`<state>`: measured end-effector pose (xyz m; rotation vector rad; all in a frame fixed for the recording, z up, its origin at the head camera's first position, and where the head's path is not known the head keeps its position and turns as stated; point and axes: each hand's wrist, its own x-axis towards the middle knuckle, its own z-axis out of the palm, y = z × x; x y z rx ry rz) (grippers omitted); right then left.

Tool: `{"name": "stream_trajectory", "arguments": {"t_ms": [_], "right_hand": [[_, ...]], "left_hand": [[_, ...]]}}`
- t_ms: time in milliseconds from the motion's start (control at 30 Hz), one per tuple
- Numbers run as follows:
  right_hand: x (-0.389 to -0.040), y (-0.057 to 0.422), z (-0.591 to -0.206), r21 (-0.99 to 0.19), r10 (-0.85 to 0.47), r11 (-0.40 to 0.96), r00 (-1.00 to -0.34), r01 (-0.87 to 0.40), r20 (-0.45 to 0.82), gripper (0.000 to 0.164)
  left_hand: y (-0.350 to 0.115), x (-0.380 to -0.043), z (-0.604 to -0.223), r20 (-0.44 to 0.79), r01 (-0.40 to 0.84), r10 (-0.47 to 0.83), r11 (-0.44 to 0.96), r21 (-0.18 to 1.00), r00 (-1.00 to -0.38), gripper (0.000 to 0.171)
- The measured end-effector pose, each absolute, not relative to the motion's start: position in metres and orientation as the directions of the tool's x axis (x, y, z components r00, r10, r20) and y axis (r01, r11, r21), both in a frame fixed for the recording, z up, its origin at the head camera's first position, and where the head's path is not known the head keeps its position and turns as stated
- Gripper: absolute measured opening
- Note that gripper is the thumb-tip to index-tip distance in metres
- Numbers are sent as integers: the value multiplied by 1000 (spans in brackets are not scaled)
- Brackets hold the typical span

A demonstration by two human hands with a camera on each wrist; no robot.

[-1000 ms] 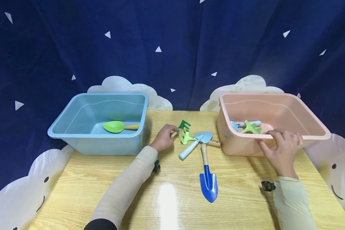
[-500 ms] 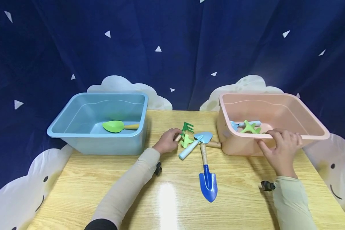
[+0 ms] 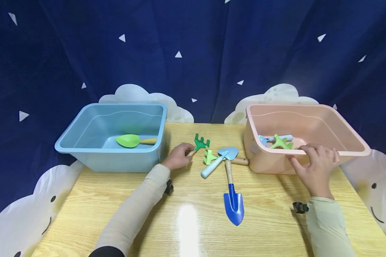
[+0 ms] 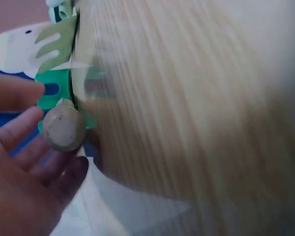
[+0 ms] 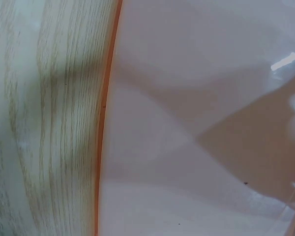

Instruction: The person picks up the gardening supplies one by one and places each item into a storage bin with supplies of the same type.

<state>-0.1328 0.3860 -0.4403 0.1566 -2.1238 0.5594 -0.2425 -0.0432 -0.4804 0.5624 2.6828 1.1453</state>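
Observation:
My left hand (image 3: 179, 156) holds a small dark green hand rake (image 3: 201, 142) by its wooden handle, tines pointing away. In the left wrist view, the round handle end (image 4: 64, 129) faces the camera beside the fingers. Just right of the rake lie a light green rake (image 3: 209, 157) and a light blue trowel (image 3: 212, 167), overlapping other tools. My right hand (image 3: 318, 167) grips the front rim of the pink bin (image 3: 350, 153), fingers over the edge and thumb outside. The bin's wall (image 5: 152, 147) fills most of the right wrist view.
A blue trowel (image 3: 234, 205) with a wooden handle lies nearer on the wooden table (image 3: 270, 228). The blue bin (image 3: 109, 160) at left holds a green trowel (image 3: 128, 141). Inside the pink bin are a light green rake head (image 3: 281, 142) and a light blue tool (image 3: 263, 140).
My left hand first shifted right with the dark green rake, then drew back left, bringing the rake away from the light green one. The right hand stays on the pink bin's rim.

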Motion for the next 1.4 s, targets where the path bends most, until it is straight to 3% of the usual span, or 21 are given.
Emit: {"name": "stream_trajectory", "arguments": {"t_ms": [333, 467, 667, 933, 1133, 1400], "right_hand": [[-132, 386, -441, -341, 100, 886, -588, -315, 803, 72], [-132, 385, -442, -343, 100, 886, -593, -313, 799, 69], [-132, 386, -444, -335, 102, 889, -579, -312, 809, 76], [-134, 385, -442, -333, 98, 888, -577, -317, 811, 75], [-133, 385, -441, -326, 90, 892, -585, -313, 806, 77], [-133, 385, -442, -330, 95, 889, -577, -318, 811, 76]], "left_hand": [[-53, -242, -482, 13, 312, 504, 514, 799, -864, 48], [-55, -242, -481, -14, 297, 513, 519, 801, -858, 50], [-58, -240, -480, -89, 293, 538, 583, 758, -838, 57], [-62, -238, -473, -163, 349, 632, 604, 716, -758, 69], [-63, -244, -470, -226, 319, 657, 601, 733, -719, 78], [-59, -251, -471, -202, 364, 703, 566, 740, -682, 66]]}}
